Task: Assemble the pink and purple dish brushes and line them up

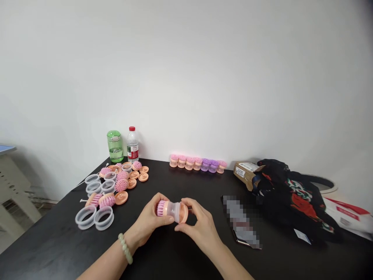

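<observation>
Above the black table, my left hand [153, 216] is wrapped round a scrub brush [172, 211] lying sideways, with pink bristles at the left and a clear ring-shaped body in the middle. At its right end is a round peach cap [183, 212], pinched at the rim between the thumb and fingers of my right hand [199, 221]. Cap and clear body meet or nearly meet; I cannot tell whether they are joined. To the left lie loose clear rings [104, 218], pink brush heads [107, 200] and peach caps [121, 197].
A row of pink and purple brushes [197, 163] stands by the wall. Back left are a green cup [115, 146] and a water bottle [133, 146]. On the right lie a blurred-out phone [241, 222], a cardboard box [245, 175], dark cloth [291, 202] and a white bag [348, 216].
</observation>
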The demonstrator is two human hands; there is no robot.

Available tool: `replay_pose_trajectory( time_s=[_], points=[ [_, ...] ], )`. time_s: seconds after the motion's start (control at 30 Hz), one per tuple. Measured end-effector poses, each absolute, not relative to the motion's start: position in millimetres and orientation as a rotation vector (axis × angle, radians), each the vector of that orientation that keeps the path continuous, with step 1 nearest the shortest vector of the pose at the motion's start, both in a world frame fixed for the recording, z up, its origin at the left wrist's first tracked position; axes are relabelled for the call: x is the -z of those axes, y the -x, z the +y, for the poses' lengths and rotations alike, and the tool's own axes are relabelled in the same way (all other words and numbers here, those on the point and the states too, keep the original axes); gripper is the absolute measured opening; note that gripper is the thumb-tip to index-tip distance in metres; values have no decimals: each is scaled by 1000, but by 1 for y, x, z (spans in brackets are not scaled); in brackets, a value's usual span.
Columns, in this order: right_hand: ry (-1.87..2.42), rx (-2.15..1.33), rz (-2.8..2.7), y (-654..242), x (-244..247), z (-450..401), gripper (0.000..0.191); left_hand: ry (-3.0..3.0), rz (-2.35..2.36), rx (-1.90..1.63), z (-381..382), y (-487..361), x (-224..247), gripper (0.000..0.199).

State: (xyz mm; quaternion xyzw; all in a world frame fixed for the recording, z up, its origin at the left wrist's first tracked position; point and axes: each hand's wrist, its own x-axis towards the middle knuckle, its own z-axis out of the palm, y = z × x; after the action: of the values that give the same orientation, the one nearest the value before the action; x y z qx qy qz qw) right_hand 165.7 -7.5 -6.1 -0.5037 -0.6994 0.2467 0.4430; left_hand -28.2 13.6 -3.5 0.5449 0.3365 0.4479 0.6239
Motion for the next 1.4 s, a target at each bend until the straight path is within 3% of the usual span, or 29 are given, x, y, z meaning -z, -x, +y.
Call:
replay_pose_trajectory(
  time_s=[0.37,1.4],
  points=[
    [1060,-334,-1852,-166,1,-14,47,-1180,744,-1017,9,28,-3,54],
    [751,-67,-1899,-165,2,-12,46,-1059,686,-915,3,26,-4,43]
  ],
)
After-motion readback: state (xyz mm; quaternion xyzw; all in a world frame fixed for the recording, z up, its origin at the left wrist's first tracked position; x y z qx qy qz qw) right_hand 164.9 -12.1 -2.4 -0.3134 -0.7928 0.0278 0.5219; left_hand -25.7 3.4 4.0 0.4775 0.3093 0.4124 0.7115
